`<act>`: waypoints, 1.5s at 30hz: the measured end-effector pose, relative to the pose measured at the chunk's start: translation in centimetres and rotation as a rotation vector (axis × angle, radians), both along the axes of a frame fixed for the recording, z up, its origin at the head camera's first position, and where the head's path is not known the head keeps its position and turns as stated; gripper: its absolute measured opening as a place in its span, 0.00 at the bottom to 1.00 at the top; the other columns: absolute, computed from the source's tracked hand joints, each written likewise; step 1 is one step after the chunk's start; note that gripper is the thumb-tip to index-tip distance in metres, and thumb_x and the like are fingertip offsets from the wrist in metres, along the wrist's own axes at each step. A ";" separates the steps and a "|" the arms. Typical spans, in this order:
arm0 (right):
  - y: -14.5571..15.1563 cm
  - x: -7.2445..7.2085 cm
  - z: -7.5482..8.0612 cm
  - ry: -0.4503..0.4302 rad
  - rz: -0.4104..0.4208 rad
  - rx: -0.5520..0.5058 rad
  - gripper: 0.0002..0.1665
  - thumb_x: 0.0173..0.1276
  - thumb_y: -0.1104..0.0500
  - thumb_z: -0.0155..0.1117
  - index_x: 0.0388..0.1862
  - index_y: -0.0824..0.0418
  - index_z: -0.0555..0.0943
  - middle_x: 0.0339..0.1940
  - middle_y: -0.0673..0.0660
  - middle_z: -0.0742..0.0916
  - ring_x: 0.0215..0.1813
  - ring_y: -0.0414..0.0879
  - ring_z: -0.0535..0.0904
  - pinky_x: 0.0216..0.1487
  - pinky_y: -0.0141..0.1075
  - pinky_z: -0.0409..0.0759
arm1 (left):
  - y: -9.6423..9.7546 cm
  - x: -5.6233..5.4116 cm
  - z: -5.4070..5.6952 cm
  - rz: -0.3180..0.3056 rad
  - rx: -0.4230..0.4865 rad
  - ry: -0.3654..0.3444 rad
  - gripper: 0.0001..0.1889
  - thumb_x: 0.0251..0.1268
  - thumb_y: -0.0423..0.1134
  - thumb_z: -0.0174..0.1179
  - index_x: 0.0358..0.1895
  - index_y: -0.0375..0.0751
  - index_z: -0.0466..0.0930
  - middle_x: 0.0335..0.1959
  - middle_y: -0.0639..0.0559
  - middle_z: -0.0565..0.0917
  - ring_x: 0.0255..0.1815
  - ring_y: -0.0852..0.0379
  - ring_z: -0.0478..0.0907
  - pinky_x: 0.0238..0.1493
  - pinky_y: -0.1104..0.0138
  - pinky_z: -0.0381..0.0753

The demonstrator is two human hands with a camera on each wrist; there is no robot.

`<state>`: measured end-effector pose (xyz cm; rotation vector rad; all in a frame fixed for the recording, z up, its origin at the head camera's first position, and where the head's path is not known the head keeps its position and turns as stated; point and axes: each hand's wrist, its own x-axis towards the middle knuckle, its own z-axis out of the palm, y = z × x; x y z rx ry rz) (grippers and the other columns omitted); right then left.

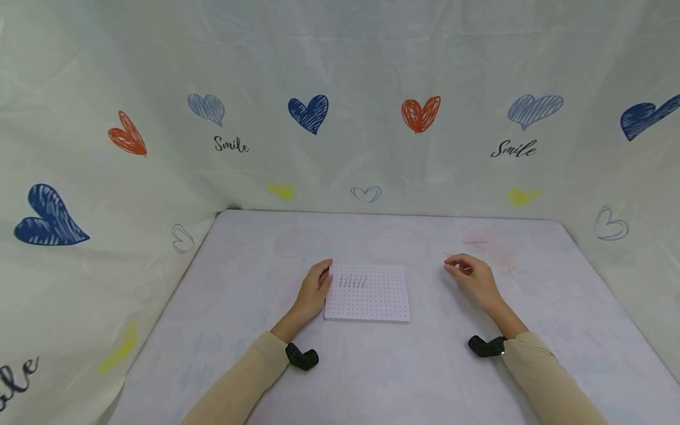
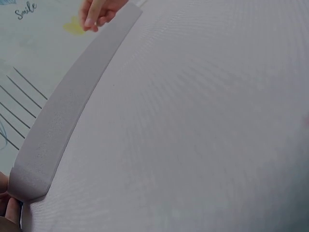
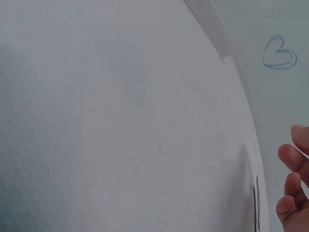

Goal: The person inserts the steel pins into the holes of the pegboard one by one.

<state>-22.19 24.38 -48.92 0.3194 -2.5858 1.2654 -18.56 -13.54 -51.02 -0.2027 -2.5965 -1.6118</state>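
A white pegboard (image 1: pixel 385 295) with rows of small holes lies on the table, several thin dark pins (image 1: pixel 353 281) standing upright in a row at its back left. My left hand (image 1: pixel 312 290) holds the board by its left edge near the back corner; in the left wrist view its fingers (image 2: pixel 12 212) rest at that corner. Right of the board, my right hand (image 1: pixel 473 280) hovers low, fingers loosely bent. Just beyond its fingertips are thin loose pins (image 1: pixel 448 254). In the right wrist view, such pins (image 3: pixel 256 203) lie beside the fingers, and no pin between them can be made out.
A white cloth covers the table (image 1: pixel 265 248). Behind and at the sides hangs a pale curtain (image 1: pixel 366 59) printed with hearts and words. Faint reddish stains (image 1: pixel 478 242) mark the cloth beyond the right hand. Each wrist carries a black camera (image 1: pixel 303 358).
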 end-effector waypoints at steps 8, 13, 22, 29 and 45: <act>1.4 0.2 -0.4 0.008 -0.051 -0.010 0.10 0.67 0.62 0.70 0.42 0.67 0.86 0.35 0.61 0.85 0.34 0.38 0.69 0.31 0.24 0.68 | 0.0 -0.1 -0.1 0.006 -0.001 -0.009 0.23 0.79 0.29 0.47 0.73 0.30 0.62 0.71 0.36 0.66 0.73 0.45 0.63 0.72 0.59 0.66; 2.1 0.2 -0.7 0.001 -0.094 -0.011 0.10 0.65 0.63 0.72 0.41 0.69 0.86 0.34 0.61 0.85 0.32 0.37 0.69 0.29 0.25 0.66 | 0.0 -0.1 -0.1 0.005 -0.007 -0.005 0.23 0.78 0.29 0.47 0.73 0.30 0.62 0.71 0.36 0.67 0.73 0.45 0.64 0.72 0.59 0.66; 3.2 0.1 -1.1 -0.030 -0.105 0.032 0.11 0.67 0.63 0.70 0.43 0.71 0.85 0.36 0.62 0.85 0.33 0.40 0.69 0.30 0.26 0.67 | 0.0 0.0 0.0 0.000 0.002 0.000 0.23 0.78 0.29 0.47 0.73 0.30 0.62 0.71 0.36 0.66 0.73 0.44 0.63 0.72 0.58 0.66; 3.4 0.0 -1.5 -0.009 -0.116 0.055 0.10 0.65 0.65 0.71 0.42 0.71 0.86 0.30 0.59 0.82 0.30 0.40 0.69 0.26 0.27 0.67 | 0.0 -0.1 -0.1 0.000 0.009 -0.001 0.23 0.79 0.29 0.47 0.73 0.30 0.62 0.71 0.37 0.66 0.73 0.45 0.63 0.72 0.58 0.66; 3.6 -0.1 -1.9 0.058 -0.080 0.164 0.06 0.64 0.67 0.71 0.32 0.68 0.82 0.27 0.55 0.78 0.28 0.40 0.68 0.26 0.29 0.66 | 0.0 0.0 0.0 0.000 0.022 -0.017 0.23 0.79 0.28 0.46 0.73 0.30 0.61 0.71 0.36 0.65 0.74 0.45 0.62 0.72 0.59 0.65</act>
